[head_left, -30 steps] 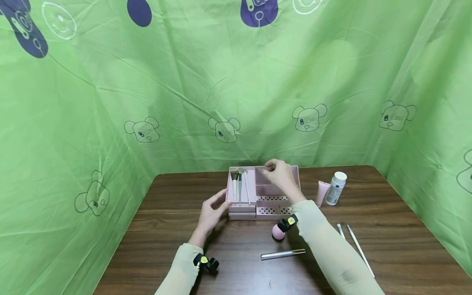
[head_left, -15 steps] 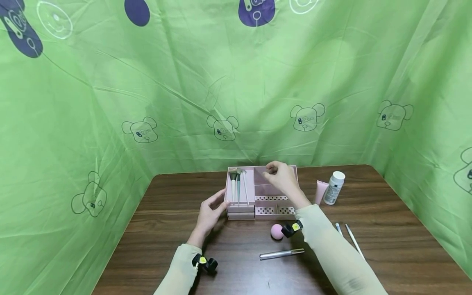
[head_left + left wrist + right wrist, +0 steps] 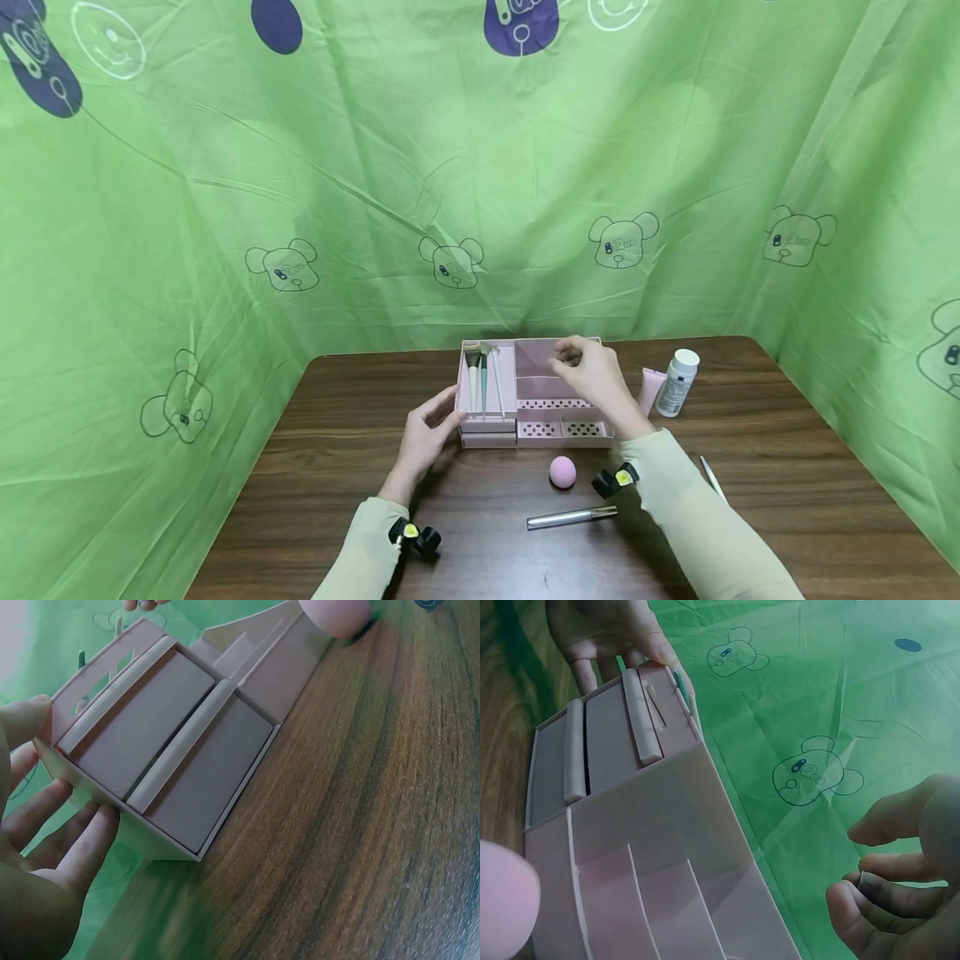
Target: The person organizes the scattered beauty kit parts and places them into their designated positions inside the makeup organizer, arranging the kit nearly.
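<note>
A pink makeup organizer (image 3: 489,438) with two drawers and open compartments stands at the back of the table. My left hand (image 3: 422,437) grips its left front corner, thumb on the upper front edge and fingers along the side wall (image 3: 142,836). Several makeup brushes (image 3: 483,383) lie in its upper left compartment, pale and green handles toward the front. Over the right compartments hovers my right hand (image 3: 592,375). In the right wrist view that hand's loosely bent fingers (image 3: 892,866) hold nothing visible and stay apart from the organizer.
Before the organizer sit a pink ball-shaped sponge (image 3: 562,472) and a silver tube (image 3: 572,517). A pink squeeze tube (image 3: 651,390) and a white-capped bottle (image 3: 677,383) stand to the right. Part of a thin white stick (image 3: 712,477) shows beside the right sleeve.
My right hand has shifted right above the organizer, its sleeve now covering one of the slim sticks at the right. The left hand keeps its hold.
</note>
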Tool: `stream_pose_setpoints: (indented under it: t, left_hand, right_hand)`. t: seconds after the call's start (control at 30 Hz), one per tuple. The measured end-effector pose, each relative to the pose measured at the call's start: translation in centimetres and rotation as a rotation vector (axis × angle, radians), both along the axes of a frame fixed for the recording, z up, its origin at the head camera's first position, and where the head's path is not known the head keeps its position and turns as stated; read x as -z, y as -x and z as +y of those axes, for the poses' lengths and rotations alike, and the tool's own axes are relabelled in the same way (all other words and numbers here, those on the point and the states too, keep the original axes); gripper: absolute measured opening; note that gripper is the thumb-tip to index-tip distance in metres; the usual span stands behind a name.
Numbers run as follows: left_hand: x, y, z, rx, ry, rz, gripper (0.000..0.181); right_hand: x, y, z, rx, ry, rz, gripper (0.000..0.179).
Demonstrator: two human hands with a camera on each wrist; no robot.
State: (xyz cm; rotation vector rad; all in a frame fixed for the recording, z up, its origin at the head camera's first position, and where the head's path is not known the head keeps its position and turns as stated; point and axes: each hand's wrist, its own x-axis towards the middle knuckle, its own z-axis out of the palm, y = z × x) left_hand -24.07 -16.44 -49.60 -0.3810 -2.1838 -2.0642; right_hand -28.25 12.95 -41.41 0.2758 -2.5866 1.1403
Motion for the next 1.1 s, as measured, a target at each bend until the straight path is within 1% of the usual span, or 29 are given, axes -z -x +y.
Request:
stream_pose_setpoints:
  t: [0.2,0.4,0.5,0.67,0.73,0.83,0.97,1.1]
  left_hand:
    - [-0.1,-0.1,-0.1,-0.002,0.000,0.011,0.047]
    - [-0.1,0.0,0.0,-0.001,0.004,0.008,0.047]
    - [-0.2,-0.1,0.0,-0.001,-0.003,0.004,0.047]
    - [-0.1,-0.1,0.0,-0.006,0.005,0.009,0.047]
    - [0.0,-0.1,0.0,-0.008,0.008,0.010,0.047]
    - [0.9,0.5,-0.1,-0.011,-0.004,0.008,0.046]
    - [2.3,1.3,-0.2,-0.033,-0.004,0.020,0.046]
    - [2.7,1.5,-0.3,-0.052,-0.009,0.025,0.045]
  right_hand:
    - [0.1,-0.9,1.1,-0.009,-0.008,0.009,0.020]
    - [0.2,-1.6,2.4,0.005,-0.026,-0.012,0.022]
    - [0.4,-1.8,3.1,0.002,-0.018,-0.014,0.022]
    - [0.9,-2.3,4.3,0.002,-0.021,0.004,0.021]
    - [1.2,-2.5,4.8,0.010,-0.038,0.022,0.020]
    - [1.4,-2.8,5.6,0.025,-0.058,0.042,0.020]
    - [1.8,-3.4,6.6,0.042,-0.062,0.034,0.019]
    - [2.1,-4.1,7.5,0.035,-0.050,0.017,0.021]
